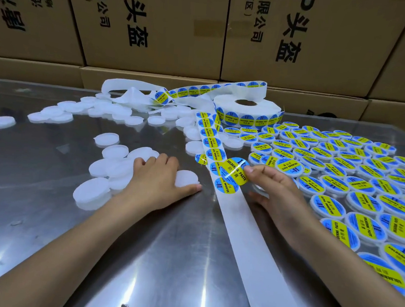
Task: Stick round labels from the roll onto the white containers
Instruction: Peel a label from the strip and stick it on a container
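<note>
Bare backing strip (246, 232) runs from the near edge diagonally up the steel surface (50, 165); spent liner, thin and floppy, likely to slide on the polished metal.

Right hand (274, 185): one round label (235, 171) is pinched by its right rim between thumb and forefinger tips, held just above the strip's first remaining labels. Judged near weightless, limp, adhesive underneath; best handled at the very edge only, as it will curl and stick to skin or itself if touched further in.

Left hand (155, 181): fingers lightly curled and laid over a blank white container (186, 177), with more blanks touching at its left. The containers look like light, stiff, shallow plastic discs, smooth, and apt to skid on the steel unless pinned from above. Top face must be left exposed for the label.

Right side: labelled containers (354, 180) are packed edge to edge, from near to far, crowding the right hand's elbow room.

Mid left: loose unlabelled containers (61, 115) are scattered and overlapping.

Farther back: label roll (247, 108) lies flat, its strip looping up and forward; crumpled spent liner (131, 94) is heaped among blanks, a possible snag.

Far: cardboard boxes (158, 28) are stacked as a wall.
</note>
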Available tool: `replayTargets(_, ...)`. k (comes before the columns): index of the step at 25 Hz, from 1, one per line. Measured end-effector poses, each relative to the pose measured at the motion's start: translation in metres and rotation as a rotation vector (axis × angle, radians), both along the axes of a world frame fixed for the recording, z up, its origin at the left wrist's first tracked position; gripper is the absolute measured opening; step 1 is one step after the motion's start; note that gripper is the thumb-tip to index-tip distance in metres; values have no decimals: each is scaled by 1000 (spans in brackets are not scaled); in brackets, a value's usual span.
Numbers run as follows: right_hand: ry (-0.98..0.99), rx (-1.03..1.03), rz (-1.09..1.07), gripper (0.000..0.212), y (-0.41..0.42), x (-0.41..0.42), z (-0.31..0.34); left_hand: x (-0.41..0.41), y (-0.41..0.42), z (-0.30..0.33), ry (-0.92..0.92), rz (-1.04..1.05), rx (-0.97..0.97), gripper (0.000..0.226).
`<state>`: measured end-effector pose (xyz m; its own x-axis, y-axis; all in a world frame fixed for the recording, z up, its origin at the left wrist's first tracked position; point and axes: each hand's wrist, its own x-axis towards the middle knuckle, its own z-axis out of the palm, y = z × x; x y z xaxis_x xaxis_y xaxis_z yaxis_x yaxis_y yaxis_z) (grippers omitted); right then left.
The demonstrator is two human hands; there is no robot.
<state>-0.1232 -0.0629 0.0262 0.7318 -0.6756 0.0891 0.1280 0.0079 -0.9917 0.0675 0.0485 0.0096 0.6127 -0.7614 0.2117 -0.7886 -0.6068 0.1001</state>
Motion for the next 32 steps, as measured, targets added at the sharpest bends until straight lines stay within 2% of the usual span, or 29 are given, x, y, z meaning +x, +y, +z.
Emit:
replayTargets(2, 3, -1, 6, 30, 1, 0, 1, -1, -1, 1, 42, -87, -128, 60)
replayTargets(5, 15, 2, 25, 37, 2, -1, 1, -13, 0, 7, 136, -317, -392, 57)
replayTargets(9, 59, -40, 53, 24, 4, 0, 1, -34, 1, 18, 73, -475, -593, 57)
replayTargets(11, 83, -57, 70, 19, 5, 0, 1, -39, 2, 20, 46, -503, -623, 58)
replayTargets(22, 113, -38, 56, 18, 6, 0, 2, -50, 6, 26, -3, -545, -598, 59)
replayTargets(32, 123, -13, 14, 25, 7, 2, 4, -53, 6, 27, -48, -564, -601, 59)
